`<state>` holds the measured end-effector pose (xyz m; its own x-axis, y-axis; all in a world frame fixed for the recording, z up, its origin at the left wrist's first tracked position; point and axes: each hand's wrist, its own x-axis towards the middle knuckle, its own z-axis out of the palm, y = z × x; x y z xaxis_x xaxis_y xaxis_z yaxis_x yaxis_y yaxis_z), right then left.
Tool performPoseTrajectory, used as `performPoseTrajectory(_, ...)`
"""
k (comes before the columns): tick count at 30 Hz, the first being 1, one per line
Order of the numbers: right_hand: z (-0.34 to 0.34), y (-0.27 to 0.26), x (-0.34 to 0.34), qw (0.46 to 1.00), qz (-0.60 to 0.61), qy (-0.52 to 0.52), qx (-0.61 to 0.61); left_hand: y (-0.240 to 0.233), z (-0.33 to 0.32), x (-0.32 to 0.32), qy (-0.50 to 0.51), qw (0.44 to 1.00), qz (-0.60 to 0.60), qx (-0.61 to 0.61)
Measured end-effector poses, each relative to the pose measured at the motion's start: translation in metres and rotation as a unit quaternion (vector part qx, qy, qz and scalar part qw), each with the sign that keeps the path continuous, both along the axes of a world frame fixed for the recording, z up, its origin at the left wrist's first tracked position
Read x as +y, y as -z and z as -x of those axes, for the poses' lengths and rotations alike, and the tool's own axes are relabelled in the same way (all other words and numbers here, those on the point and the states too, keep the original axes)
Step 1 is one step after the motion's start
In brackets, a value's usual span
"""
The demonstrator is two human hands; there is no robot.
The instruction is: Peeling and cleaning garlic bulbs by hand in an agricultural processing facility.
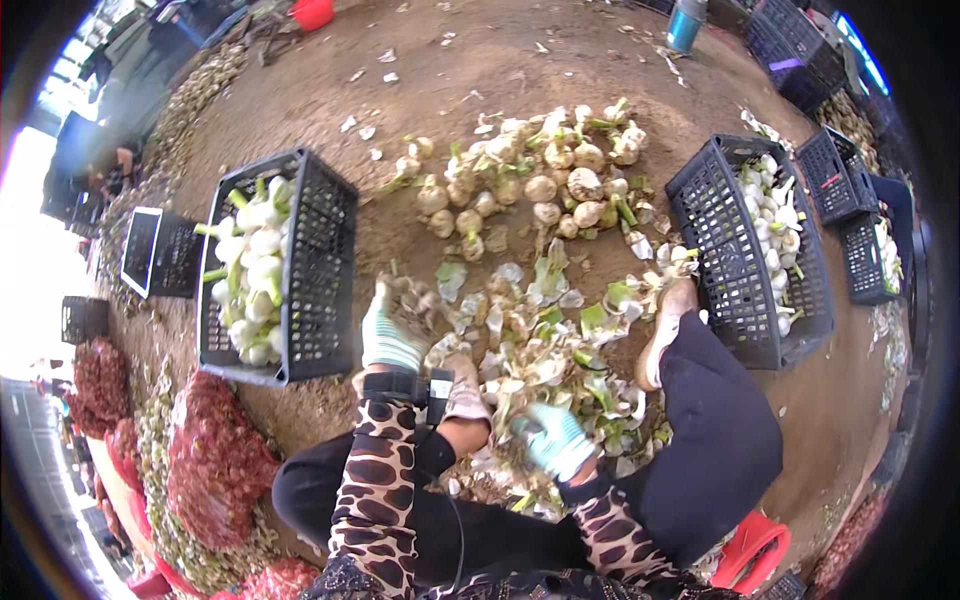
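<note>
My left hand, in a striped knit glove, is beside the left crate's near corner. Its fingers are blurred and brown with dirt; whether a bulb lies in them is unclear. Lower and to the right, my gloved right hand is curled above the peelings, a small dark shape at its fingers too blurred to name. Between my feet spreads a heap of garlic skins and leaf scraps. Beyond it lies a pile of unpeeled, soil-stained garlic bulbs on the dirt floor.
Black plastic crates of cleaned white garlic flank me, left and right. Full red mesh sacks lie at left. A red plastic object is by my right knee. A blue flask and stacked crates stand farther off.
</note>
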<state>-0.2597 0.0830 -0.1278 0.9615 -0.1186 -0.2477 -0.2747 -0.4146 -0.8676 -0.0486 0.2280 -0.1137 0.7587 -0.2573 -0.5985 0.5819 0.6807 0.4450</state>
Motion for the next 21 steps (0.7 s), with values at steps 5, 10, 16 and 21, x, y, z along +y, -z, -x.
performPoseTrajectory(5,-0.016,0.006,-0.016,0.997,-0.073,0.023,0.025,0.07,-0.049,-0.063,0.101,0.912,-0.384,-0.106)
performPoseTrajectory(10,-0.027,0.02,-0.043,0.934,-0.233,0.252,0.101,0.135,-0.158,-0.073,0.107,0.636,-0.73,-0.227)
performPoseTrajectory(16,-0.036,0.022,-0.059,0.91,-0.283,0.277,0.122,0.161,-0.223,-0.056,0.272,0.652,-0.667,-0.237)
performPoseTrajectory(21,-0.035,0.018,-0.065,0.898,-0.266,0.332,0.112,0.108,-0.163,-0.067,0.289,0.693,-0.582,-0.311)
